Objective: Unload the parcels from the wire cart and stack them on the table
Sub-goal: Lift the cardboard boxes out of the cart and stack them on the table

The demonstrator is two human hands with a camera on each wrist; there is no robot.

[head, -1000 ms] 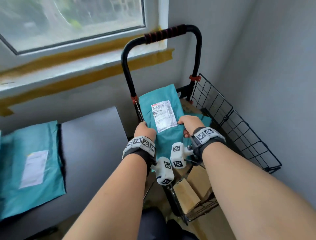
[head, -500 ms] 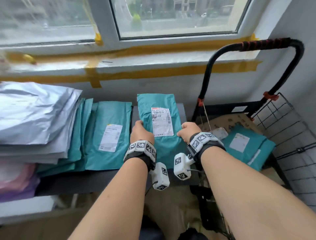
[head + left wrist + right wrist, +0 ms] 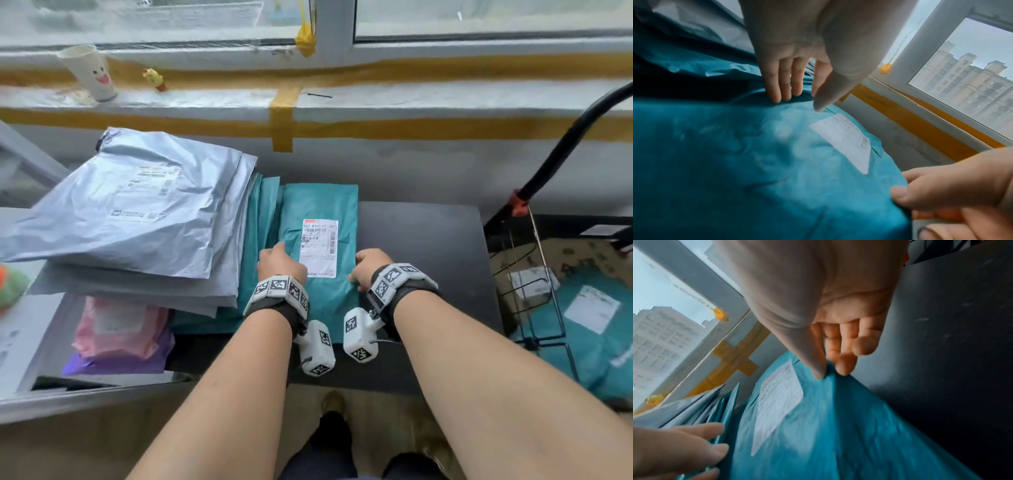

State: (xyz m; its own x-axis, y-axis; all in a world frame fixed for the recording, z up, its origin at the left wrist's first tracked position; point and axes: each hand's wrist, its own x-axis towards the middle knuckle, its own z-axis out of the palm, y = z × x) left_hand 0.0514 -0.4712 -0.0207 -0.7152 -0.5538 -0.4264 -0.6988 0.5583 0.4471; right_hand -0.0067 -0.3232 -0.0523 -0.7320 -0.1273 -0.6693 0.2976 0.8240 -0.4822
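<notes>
A teal parcel [image 3: 320, 202] [image 3: 735, 162] [image 3: 838, 434] with a white label lies on top of a teal stack [image 3: 263, 219] on the dark table [image 3: 421, 257]. My left hand [image 3: 279, 260] [image 3: 797, 100] touches its left edge, the fingers straight and the thumb just over the top face. My right hand [image 3: 368, 265] [image 3: 830, 374] pinches the right edge between thumb and fingers. The wire cart [image 3: 534, 291] stands at the right with another teal parcel [image 3: 589, 325] inside.
Silver parcels [image 3: 137, 212] are piled left of the teal stack, with a pink parcel [image 3: 120, 329] in front on a lower surface. The cart's black handle [image 3: 565, 144] rises at the right. A paper cup [image 3: 90, 73] and a small toy [image 3: 156, 78] stand on the windowsill.
Both hands carried the teal parcel from the cart leftward over the table and set it on the teal stack. My view turned left with it.
</notes>
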